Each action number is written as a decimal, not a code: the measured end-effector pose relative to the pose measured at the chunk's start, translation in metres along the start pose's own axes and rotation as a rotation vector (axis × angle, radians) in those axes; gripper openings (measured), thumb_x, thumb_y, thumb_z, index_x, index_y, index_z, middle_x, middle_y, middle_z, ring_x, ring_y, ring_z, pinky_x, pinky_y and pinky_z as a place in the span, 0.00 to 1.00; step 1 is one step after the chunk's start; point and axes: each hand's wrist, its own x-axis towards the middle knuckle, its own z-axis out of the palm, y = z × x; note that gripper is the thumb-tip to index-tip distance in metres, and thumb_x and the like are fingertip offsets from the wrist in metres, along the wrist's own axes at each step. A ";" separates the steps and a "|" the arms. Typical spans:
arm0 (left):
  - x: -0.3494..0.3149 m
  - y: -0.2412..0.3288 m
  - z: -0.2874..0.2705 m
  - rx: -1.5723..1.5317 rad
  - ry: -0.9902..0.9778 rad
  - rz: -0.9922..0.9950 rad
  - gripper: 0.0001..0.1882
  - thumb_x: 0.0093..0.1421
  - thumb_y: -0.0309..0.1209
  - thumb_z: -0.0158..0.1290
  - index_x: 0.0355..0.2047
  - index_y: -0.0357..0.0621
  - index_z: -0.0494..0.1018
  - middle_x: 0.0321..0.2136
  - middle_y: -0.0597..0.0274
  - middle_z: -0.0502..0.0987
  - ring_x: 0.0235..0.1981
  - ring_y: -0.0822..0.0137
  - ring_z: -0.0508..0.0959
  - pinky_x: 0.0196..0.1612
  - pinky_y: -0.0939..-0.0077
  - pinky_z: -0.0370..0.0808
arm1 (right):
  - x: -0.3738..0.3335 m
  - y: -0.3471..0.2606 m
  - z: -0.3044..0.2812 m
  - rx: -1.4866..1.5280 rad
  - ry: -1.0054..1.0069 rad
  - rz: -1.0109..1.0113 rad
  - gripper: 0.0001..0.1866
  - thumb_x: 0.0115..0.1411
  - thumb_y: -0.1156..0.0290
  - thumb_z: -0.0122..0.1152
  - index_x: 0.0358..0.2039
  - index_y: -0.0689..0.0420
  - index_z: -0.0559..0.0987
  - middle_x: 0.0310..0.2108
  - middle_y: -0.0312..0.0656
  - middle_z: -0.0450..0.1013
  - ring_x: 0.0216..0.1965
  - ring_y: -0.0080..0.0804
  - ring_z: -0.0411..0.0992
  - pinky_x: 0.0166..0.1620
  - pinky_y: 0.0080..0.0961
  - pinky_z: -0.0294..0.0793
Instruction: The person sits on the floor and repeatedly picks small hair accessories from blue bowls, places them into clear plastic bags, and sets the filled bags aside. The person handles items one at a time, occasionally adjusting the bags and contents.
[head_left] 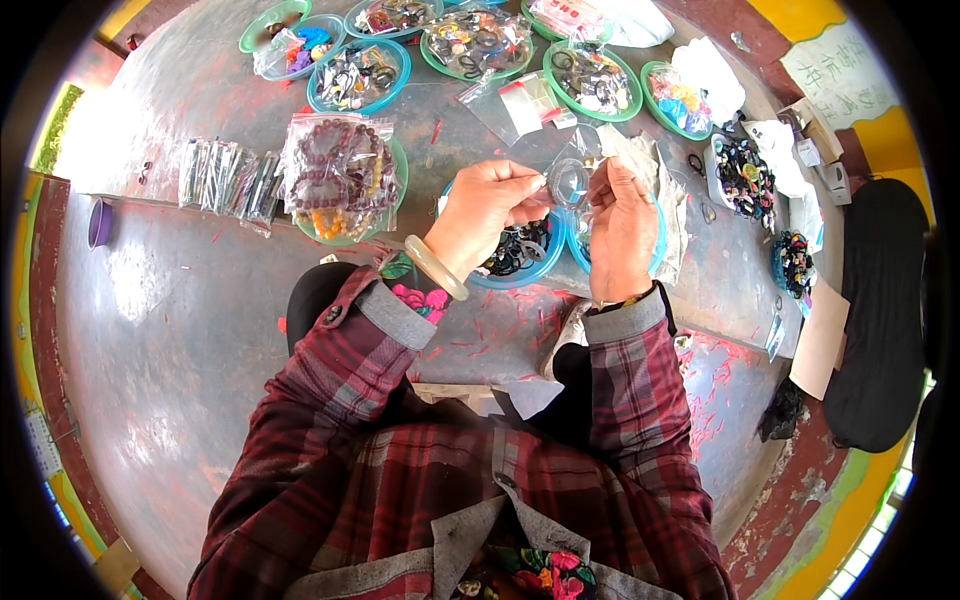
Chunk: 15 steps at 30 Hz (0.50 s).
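My left hand point(480, 212) pinches the left edge of a small clear plastic bag point(578, 150), its thumb and fingers pressed together. The bag's right edge is between the thumb and fingers of my right hand point(622, 222). A pale translucent ring point(569, 183) shows between the hands; whether it lies inside the bag or behind it I cannot tell. Below my left hand stands a blue basin point(530, 274) with dark bands and small items. Another blue basin point(660, 240) sits under my right hand, which mostly hides its contents.
Bagged dark red bead bracelets point(340, 165) lie over a green basin point(401, 165) at left, beside a row of slim packets point(228, 182). Farther off stand several basins of small goods, including a green one point(637, 95). A white tub point(714, 170) of dark bands is at right.
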 end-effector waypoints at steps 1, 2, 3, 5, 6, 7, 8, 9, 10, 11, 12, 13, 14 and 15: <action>0.000 -0.001 0.001 0.008 0.007 0.015 0.08 0.58 0.25 0.49 0.35 0.32 0.71 0.33 0.54 0.76 0.33 0.66 0.78 0.38 0.78 0.76 | 0.000 0.000 0.000 0.005 0.016 -0.008 0.07 0.56 0.69 0.58 0.28 0.60 0.76 0.25 0.35 0.72 0.26 0.21 0.66 0.33 0.17 0.64; 0.000 -0.001 0.001 0.016 0.015 0.029 0.08 0.58 0.26 0.49 0.35 0.32 0.71 0.33 0.54 0.76 0.32 0.66 0.78 0.37 0.79 0.76 | -0.001 0.000 0.002 0.011 0.032 -0.016 0.07 0.56 0.69 0.58 0.27 0.60 0.76 0.24 0.35 0.72 0.25 0.20 0.66 0.32 0.17 0.63; 0.000 -0.001 0.002 0.023 0.023 0.044 0.08 0.58 0.26 0.49 0.34 0.32 0.71 0.33 0.54 0.76 0.32 0.67 0.78 0.37 0.79 0.76 | -0.002 -0.001 0.005 0.016 0.048 -0.023 0.07 0.55 0.69 0.58 0.25 0.59 0.76 0.23 0.34 0.72 0.24 0.20 0.65 0.32 0.18 0.63; -0.002 -0.001 0.003 0.025 0.007 0.051 0.08 0.58 0.26 0.50 0.35 0.32 0.71 0.32 0.55 0.76 0.32 0.67 0.78 0.36 0.79 0.76 | -0.003 -0.003 0.009 0.015 0.069 -0.039 0.07 0.55 0.69 0.58 0.25 0.59 0.77 0.23 0.34 0.72 0.25 0.20 0.65 0.32 0.18 0.62; -0.002 0.000 0.004 0.027 -0.001 0.055 0.08 0.58 0.26 0.50 0.35 0.33 0.71 0.32 0.55 0.76 0.32 0.67 0.78 0.35 0.80 0.76 | -0.003 -0.003 0.010 0.015 0.079 -0.048 0.07 0.55 0.69 0.58 0.25 0.59 0.77 0.23 0.34 0.72 0.25 0.20 0.65 0.31 0.18 0.62; -0.002 0.001 0.004 0.022 0.001 0.042 0.08 0.58 0.27 0.50 0.35 0.33 0.71 0.32 0.56 0.76 0.31 0.68 0.77 0.34 0.80 0.76 | -0.002 -0.003 0.010 0.012 0.068 -0.057 0.07 0.55 0.69 0.58 0.25 0.59 0.77 0.23 0.35 0.72 0.25 0.20 0.65 0.31 0.17 0.62; -0.003 0.003 0.003 0.018 0.003 0.028 0.09 0.58 0.28 0.50 0.35 0.34 0.71 0.31 0.57 0.76 0.31 0.69 0.77 0.34 0.81 0.75 | -0.001 -0.002 0.009 0.009 0.058 -0.065 0.07 0.55 0.69 0.58 0.26 0.60 0.77 0.23 0.35 0.72 0.25 0.20 0.65 0.31 0.17 0.62; -0.004 0.004 0.003 0.013 0.005 0.014 0.09 0.58 0.28 0.51 0.35 0.34 0.71 0.31 0.58 0.76 0.30 0.71 0.77 0.33 0.81 0.75 | 0.000 -0.002 0.009 0.006 0.048 -0.074 0.07 0.55 0.69 0.58 0.26 0.60 0.77 0.23 0.35 0.72 0.25 0.20 0.66 0.31 0.17 0.62; -0.004 0.007 0.005 -0.007 0.011 0.009 0.10 0.58 0.29 0.51 0.36 0.35 0.72 0.31 0.59 0.76 0.29 0.72 0.76 0.32 0.82 0.75 | -0.001 -0.002 0.010 -0.012 0.039 -0.062 0.07 0.55 0.69 0.58 0.26 0.60 0.77 0.23 0.35 0.72 0.25 0.20 0.66 0.31 0.17 0.62; -0.004 0.010 0.007 -0.026 0.018 0.003 0.10 0.57 0.30 0.52 0.36 0.35 0.72 0.31 0.60 0.76 0.28 0.73 0.76 0.31 0.83 0.75 | -0.002 -0.002 0.011 -0.030 0.031 -0.051 0.07 0.55 0.69 0.59 0.26 0.60 0.77 0.23 0.35 0.72 0.25 0.20 0.66 0.31 0.17 0.62; -0.005 0.012 0.009 -0.046 0.024 -0.004 0.11 0.57 0.30 0.52 0.36 0.35 0.72 0.30 0.61 0.76 0.27 0.74 0.75 0.30 0.83 0.74 | -0.003 -0.002 0.012 -0.048 0.023 -0.039 0.07 0.55 0.69 0.59 0.26 0.59 0.78 0.23 0.34 0.72 0.25 0.20 0.66 0.31 0.17 0.62; -0.005 0.012 0.010 -0.037 0.033 -0.008 0.11 0.57 0.31 0.53 0.36 0.36 0.72 0.30 0.62 0.76 0.26 0.75 0.75 0.29 0.84 0.74 | -0.004 -0.001 0.012 -0.059 0.005 -0.031 0.07 0.55 0.69 0.59 0.25 0.59 0.78 0.22 0.34 0.72 0.25 0.20 0.66 0.31 0.17 0.62; -0.005 0.013 0.010 -0.029 0.041 -0.011 0.11 0.57 0.31 0.53 0.36 0.36 0.72 0.29 0.64 0.76 0.26 0.76 0.74 0.28 0.84 0.73 | -0.004 0.001 0.013 -0.069 -0.014 -0.023 0.07 0.55 0.69 0.59 0.25 0.59 0.78 0.22 0.34 0.72 0.25 0.20 0.66 0.31 0.18 0.62; -0.005 0.013 0.010 -0.021 0.051 -0.014 0.11 0.57 0.32 0.53 0.36 0.37 0.72 0.28 0.65 0.76 0.25 0.77 0.74 0.27 0.85 0.73 | -0.004 0.002 0.013 -0.080 -0.034 -0.014 0.07 0.55 0.68 0.59 0.25 0.59 0.78 0.22 0.33 0.72 0.25 0.20 0.66 0.31 0.18 0.62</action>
